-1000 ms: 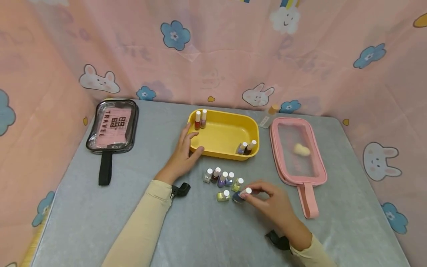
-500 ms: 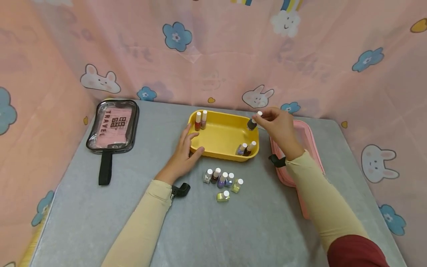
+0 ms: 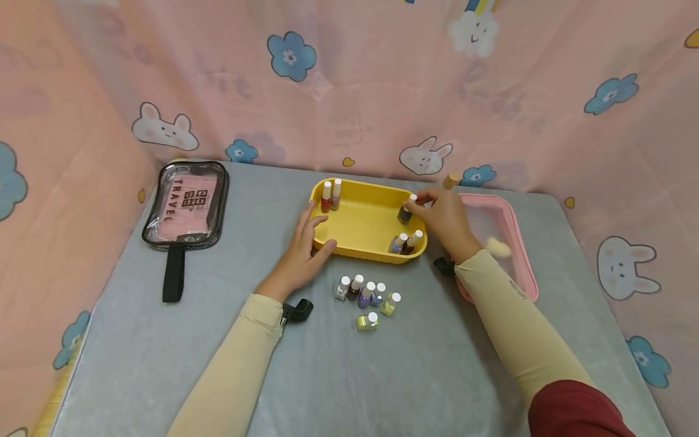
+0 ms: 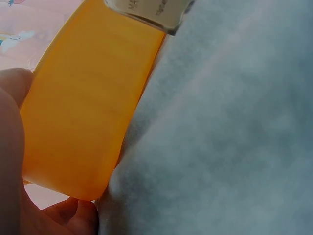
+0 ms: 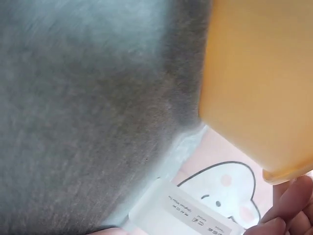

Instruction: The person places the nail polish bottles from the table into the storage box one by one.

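Yellow tray (image 3: 363,221); left hand (image 3: 297,256), spread, touches its end; right hand (image 3: 449,223) pinches dark bottle (image 3: 405,215), seemingly inside.

Grey worktop (image 3: 355,382) has a yellow tub (image 3: 363,227), black pouch (image 3: 222,200) left of it, pink pouch (image 3: 522,249) right, six little bottles (image 3: 364,300) in front.

Small screened-off nook, home or studio unclear; pink curtain (image 3: 371,79) at back and both sides, printed with rabbits (image 3: 426,159), blue flowers (image 3: 292,56) and clouds (image 3: 474,33); grey cloth-covered table (image 3: 338,376); nail polish bottles (image 3: 366,297) and clear pouches (image 3: 187,206) give a dressing-table look.
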`<state>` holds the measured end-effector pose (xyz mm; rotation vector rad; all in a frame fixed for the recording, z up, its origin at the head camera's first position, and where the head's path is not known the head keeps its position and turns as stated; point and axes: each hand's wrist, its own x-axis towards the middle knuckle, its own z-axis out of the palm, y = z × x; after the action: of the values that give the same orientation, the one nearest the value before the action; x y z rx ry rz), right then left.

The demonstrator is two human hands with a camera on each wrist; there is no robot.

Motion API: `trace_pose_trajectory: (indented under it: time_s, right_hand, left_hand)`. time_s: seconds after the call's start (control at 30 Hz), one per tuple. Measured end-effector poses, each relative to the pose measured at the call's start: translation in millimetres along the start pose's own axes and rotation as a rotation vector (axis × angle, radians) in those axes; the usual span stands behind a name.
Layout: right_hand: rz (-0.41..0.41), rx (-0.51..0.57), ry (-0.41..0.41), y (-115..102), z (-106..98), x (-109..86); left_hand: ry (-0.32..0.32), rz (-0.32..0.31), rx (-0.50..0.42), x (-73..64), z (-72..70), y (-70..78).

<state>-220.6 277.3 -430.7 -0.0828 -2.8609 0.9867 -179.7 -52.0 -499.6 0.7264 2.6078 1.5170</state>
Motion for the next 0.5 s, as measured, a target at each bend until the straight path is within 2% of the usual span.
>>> trace_pose_trajectory:
  time_s: [0.13, 0.27, 0.37, 0.5]
  right_hand:
    - [0.024, 0.016, 0.006, 1.3, -0.3, -1.9]
    - [0.059, 0.093, 0.044, 1.5, -5.0, -10.9]
    - [0.055, 0.152, 0.101, -2.7, -13.9, -26.8]
    - [-0.054, 0.235, 0.140, -14.1, -24.5, -64.3]
  left_hand:
    - [0.000, 0.001, -0.003, 0.6, 0.2, 1.9]
    - [0.002, 0.001, -0.007, 0.0, -0.1, 2.4]
    - [0.003, 0.005, -0.006, -0.3, -0.2, 2.3]
    - [0.006, 0.007, -0.011, -0.4, -0.1, 3.1]
